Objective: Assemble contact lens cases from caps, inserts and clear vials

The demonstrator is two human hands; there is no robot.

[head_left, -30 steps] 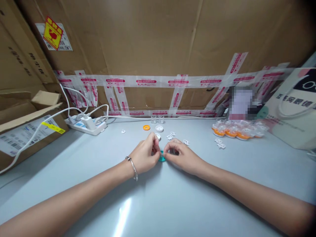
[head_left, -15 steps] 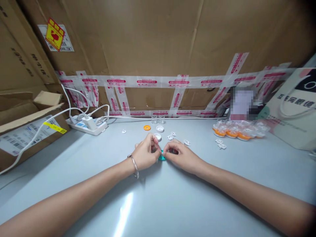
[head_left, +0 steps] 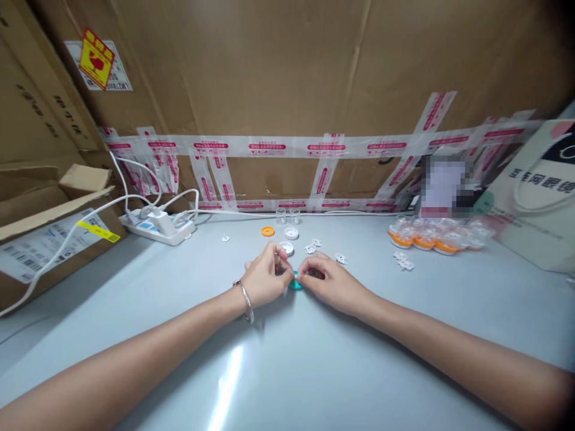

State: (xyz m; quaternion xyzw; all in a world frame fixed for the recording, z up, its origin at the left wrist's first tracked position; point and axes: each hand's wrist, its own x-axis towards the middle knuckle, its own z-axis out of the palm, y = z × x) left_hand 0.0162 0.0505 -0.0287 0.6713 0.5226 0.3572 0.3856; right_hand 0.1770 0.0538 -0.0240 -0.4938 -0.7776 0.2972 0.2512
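Observation:
A teal round piece (head_left: pixel 295 284) lies on the table between my hands. My left hand (head_left: pixel 268 275), with a silver bracelet at the wrist, has its thumb and finger pinched at the piece's left edge. From the right, my right hand (head_left: pixel 330 281) pinches at the same piece. What sits between the fingertips is too small to name. Just behind my left fingers is a white round cap (head_left: pixel 286 247), partly covered. Beyond it lie another white cap (head_left: pixel 291 233) and an orange ring (head_left: pixel 268 231). Small white cut-out parts (head_left: pixel 310 248) rest behind my right hand.
Two clear cylinders (head_left: pixel 287 216) stand near the cardboard wall. At the left are a power strip (head_left: pixel 179 233) with white cables and an open carton (head_left: pixel 49 239). Orange-and-clear pieces (head_left: pixel 422 242), white parts (head_left: pixel 403 261) and a paper bag (head_left: pixel 534 203) are at the right.
The view has shifted very slightly. Both hands remain pinched at the teal piece, with hardly any visible movement.

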